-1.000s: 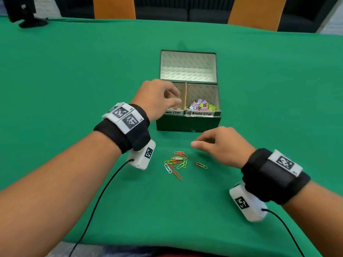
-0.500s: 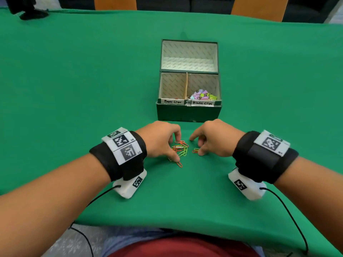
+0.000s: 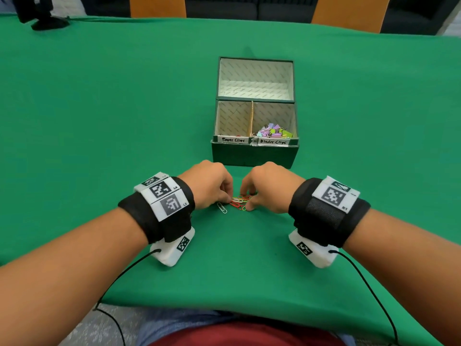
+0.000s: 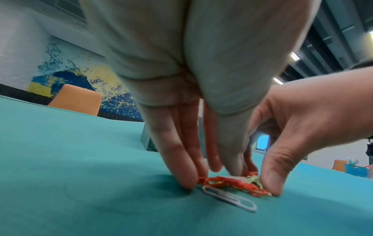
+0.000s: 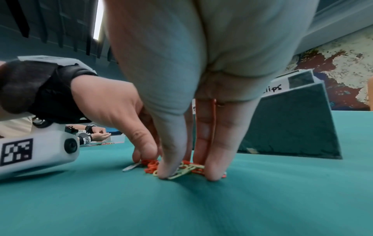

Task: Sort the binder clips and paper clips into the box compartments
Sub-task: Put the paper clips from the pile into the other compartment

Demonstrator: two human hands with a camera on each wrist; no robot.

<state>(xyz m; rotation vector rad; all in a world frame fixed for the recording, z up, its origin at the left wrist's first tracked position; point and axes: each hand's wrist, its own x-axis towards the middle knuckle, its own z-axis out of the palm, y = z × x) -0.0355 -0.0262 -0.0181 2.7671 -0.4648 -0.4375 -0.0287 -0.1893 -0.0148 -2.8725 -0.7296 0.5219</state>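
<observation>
Green cloth covers the table (image 3: 99,121), with broad open surface left and right of the box (image 3: 254,153) at frame centre. Head view: binder clips (image 3: 274,133) fill the compartment labelled "Binder Clips"; left hand (image 3: 209,186) and right hand (image 3: 269,186) bracket the paper clips (image 3: 239,202) below the box. Left wrist view: straight fingers (image 4: 181,167) press the pile's edge; a white clip (image 4: 230,198) lies apart, long axis running lower right. Right wrist view: straight fingertips (image 5: 214,167) press the pile (image 5: 181,169).
</observation>
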